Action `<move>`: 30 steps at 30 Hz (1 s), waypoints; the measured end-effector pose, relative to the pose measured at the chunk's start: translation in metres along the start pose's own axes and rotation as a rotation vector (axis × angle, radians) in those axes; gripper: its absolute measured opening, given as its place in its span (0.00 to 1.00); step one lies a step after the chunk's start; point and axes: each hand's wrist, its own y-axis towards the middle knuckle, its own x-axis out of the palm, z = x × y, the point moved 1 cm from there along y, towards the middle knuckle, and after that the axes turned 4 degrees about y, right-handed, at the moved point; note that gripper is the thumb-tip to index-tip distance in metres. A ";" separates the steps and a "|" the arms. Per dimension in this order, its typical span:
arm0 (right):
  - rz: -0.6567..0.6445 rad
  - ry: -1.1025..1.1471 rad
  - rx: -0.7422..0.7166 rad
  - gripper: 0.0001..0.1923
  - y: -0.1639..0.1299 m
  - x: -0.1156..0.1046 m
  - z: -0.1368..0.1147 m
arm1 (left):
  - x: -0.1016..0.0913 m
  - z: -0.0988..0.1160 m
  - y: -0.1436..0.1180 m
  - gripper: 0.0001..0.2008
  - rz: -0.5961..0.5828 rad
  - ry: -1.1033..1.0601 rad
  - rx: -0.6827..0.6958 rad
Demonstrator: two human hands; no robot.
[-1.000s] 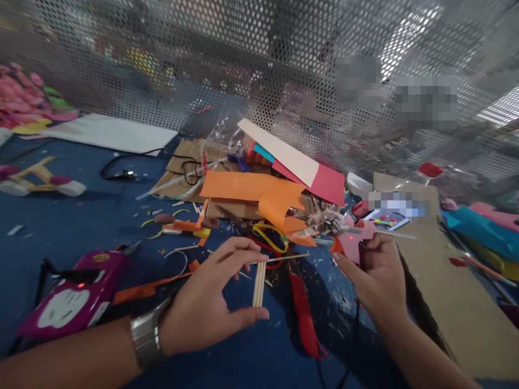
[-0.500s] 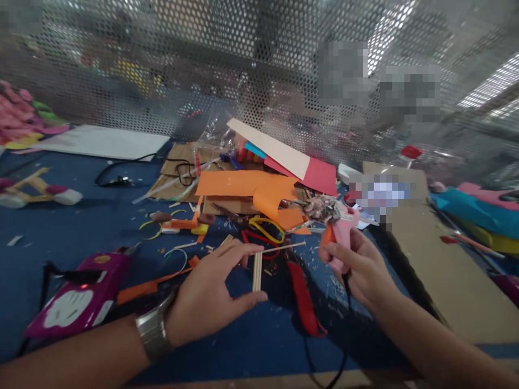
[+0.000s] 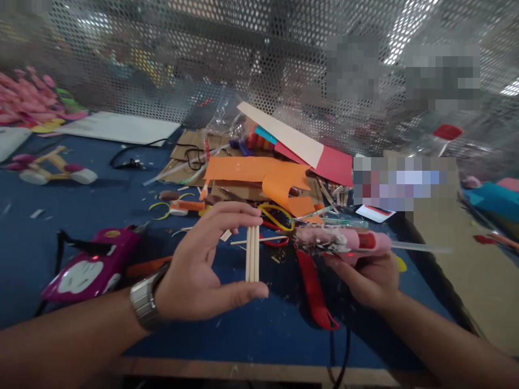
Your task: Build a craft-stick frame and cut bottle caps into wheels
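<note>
My left hand, with a metal watch at the wrist, pinches a small panel of several wooden sticks upright between thumb and fingertips. A thinner stick crosses behind the panel; whether it is fixed to it I cannot tell. My right hand grips a pink hot glue gun, turned sideways, with a clear glue stick poking out of its back. Its nozzle, smeared with old glue, points left at the crossing stick's end, close by; contact is unclear. A red-handled tool lies beneath the gun.
Left on the blue table lies a purple device with a lit red light. Orange paper, scissors with yellow handles and cardboard lie behind my hands. A stick model with wheels stands far left. Perforated metal rises behind.
My right hand has turned the glue gun so its nozzle points left, nearer the sticks. The left hand has tilted the stick panel to face me more. The view has shifted slightly.
</note>
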 end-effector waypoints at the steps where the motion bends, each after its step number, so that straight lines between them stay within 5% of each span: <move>1: 0.023 -0.024 -0.026 0.10 0.000 -0.002 -0.001 | -0.001 0.000 0.000 0.34 0.001 -0.013 0.000; 10: -0.110 -0.043 -0.142 0.15 -0.006 -0.006 0.002 | 0.003 -0.004 0.008 0.32 -0.116 -0.022 -0.151; 15: -0.266 -0.019 -0.233 0.14 -0.001 -0.007 0.001 | 0.004 -0.005 0.014 0.35 -0.166 -0.114 -0.066; 30: -0.257 -0.018 -0.275 0.18 -0.001 -0.009 -0.003 | 0.006 -0.009 0.015 0.32 -0.213 -0.053 -0.145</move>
